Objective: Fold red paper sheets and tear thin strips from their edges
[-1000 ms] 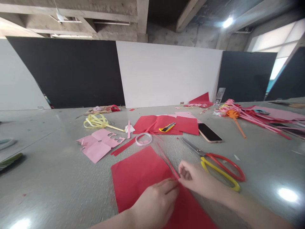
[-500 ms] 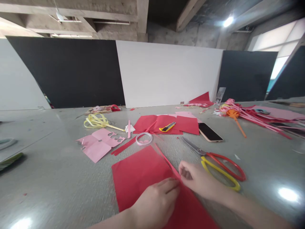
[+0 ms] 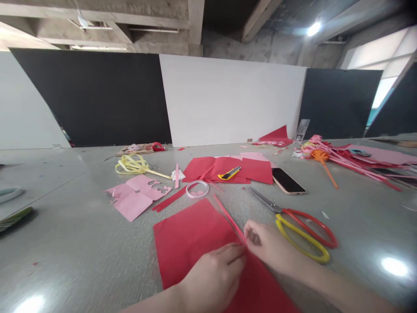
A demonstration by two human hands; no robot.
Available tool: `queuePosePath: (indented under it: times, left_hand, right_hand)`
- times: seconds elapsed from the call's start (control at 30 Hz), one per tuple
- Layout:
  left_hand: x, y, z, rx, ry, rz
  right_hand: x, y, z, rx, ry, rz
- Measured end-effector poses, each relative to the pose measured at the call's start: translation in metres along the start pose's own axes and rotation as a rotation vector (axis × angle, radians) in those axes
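Observation:
A large sheet of red paper (image 3: 189,234) lies on the grey table, one corner pointing away from me. Along its right edge runs a narrow red paper strip (image 3: 226,213), its far end free. My left hand (image 3: 215,269) rests on the sheet, fingers closed together on the paper by the near end of the strip. Just right of it, my right hand (image 3: 260,237) is closed in a pinch on the strip; the exact grip at the fingertips is hidden. Scissors (image 3: 276,209) with one red and one yellow handle lie beside my right hand, blades part open.
Beyond the sheet are a roll of tape (image 3: 197,195), a yellow utility knife (image 3: 229,173) on red paper pieces (image 3: 259,171), and a phone (image 3: 288,181). Pink cut paper (image 3: 133,198) and a yellow ribbon bundle (image 3: 132,164) lie left. Pink strips (image 3: 352,163) and an orange paper flower (image 3: 321,156) lie right.

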State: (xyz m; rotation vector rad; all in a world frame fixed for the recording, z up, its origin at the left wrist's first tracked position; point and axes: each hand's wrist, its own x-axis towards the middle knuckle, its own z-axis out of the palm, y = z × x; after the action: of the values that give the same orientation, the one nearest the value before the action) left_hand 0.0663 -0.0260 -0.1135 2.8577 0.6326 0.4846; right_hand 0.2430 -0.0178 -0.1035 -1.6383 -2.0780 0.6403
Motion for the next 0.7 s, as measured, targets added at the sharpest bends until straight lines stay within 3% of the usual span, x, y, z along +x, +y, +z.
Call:
queuePosePath:
  times: [0.7]
  left_hand:
    - [0.0000,-0.0001,-0.0001,0.012,0.021,0.010]
  right_hand:
    - [-0.0042,0.0084,-0.0053,0.065,-0.063,-0.020]
